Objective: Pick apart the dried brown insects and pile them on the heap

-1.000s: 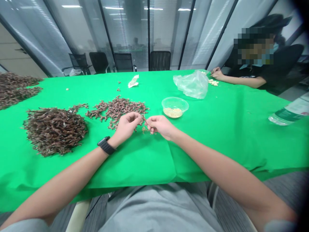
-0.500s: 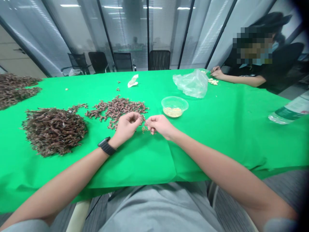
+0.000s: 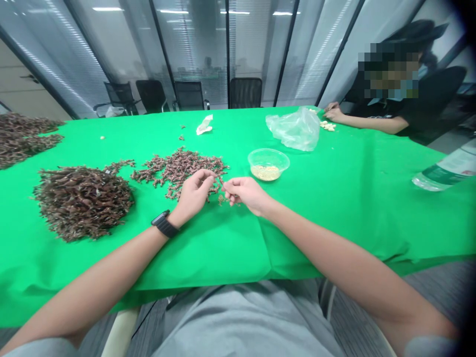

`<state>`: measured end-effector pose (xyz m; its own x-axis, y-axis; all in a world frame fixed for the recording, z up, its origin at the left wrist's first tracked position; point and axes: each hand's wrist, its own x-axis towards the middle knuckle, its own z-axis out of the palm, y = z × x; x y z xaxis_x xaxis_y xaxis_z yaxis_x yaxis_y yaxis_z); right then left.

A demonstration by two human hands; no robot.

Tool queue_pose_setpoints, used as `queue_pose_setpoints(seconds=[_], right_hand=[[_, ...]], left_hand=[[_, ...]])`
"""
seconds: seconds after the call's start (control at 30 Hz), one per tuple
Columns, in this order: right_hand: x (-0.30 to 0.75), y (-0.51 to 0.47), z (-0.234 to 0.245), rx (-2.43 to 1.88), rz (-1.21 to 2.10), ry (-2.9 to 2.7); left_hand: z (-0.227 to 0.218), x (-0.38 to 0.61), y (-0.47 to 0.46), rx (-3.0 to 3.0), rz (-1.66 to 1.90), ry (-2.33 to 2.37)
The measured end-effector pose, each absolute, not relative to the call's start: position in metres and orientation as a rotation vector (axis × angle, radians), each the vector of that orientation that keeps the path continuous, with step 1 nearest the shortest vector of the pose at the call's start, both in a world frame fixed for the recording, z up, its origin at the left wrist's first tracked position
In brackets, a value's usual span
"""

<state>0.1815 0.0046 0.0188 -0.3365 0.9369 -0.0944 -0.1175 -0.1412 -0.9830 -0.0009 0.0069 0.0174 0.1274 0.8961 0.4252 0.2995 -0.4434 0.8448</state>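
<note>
My left hand (image 3: 196, 189), with a black watch on its wrist, is closed in a loose pinch above the right edge of a spread of small brown knobbly pieces (image 3: 188, 166). A brown twig-like piece (image 3: 220, 179) shows at its fingertips. Almost touching it from the right, my right hand (image 3: 245, 193) has thumb and forefinger pressed together; what they hold is too small to make out. Tiny yellowish bits (image 3: 222, 199) lie on the green cloth under the fingers. Behind my right hand, a clear plastic bowl (image 3: 268, 157) contains a shallow layer of pale grains (image 3: 267, 173).
A large heap of brown twig-like pieces (image 3: 84, 203) lies at the left, another pile (image 3: 26, 139) farther off. Beyond the bowl are a clear plastic bag (image 3: 294, 129) and crumpled paper (image 3: 204, 125). A bottle (image 3: 446, 170) lies at the right. A person (image 3: 394, 114) sits at the far right.
My left hand's forefinger and thumb have shifted slightly up and away from my right hand, and the brown piece between the hands shows more. My right hand has barely moved.
</note>
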Motion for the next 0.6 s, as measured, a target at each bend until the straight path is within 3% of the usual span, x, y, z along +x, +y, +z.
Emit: queue_pose_setpoints(seconds=[0.43, 0.6], right_hand=[[0.185, 0.007, 0.016, -0.959, 1.577, -1.373], [0.186, 0.016, 0.007, -1.017, 1.119, -1.521]], left_hand=[[0.016, 0.0, 0.01, 1.591, 1.288, 1.014], [0.019, 0.0, 0.007, 1.48, 1.364, 1.072]])
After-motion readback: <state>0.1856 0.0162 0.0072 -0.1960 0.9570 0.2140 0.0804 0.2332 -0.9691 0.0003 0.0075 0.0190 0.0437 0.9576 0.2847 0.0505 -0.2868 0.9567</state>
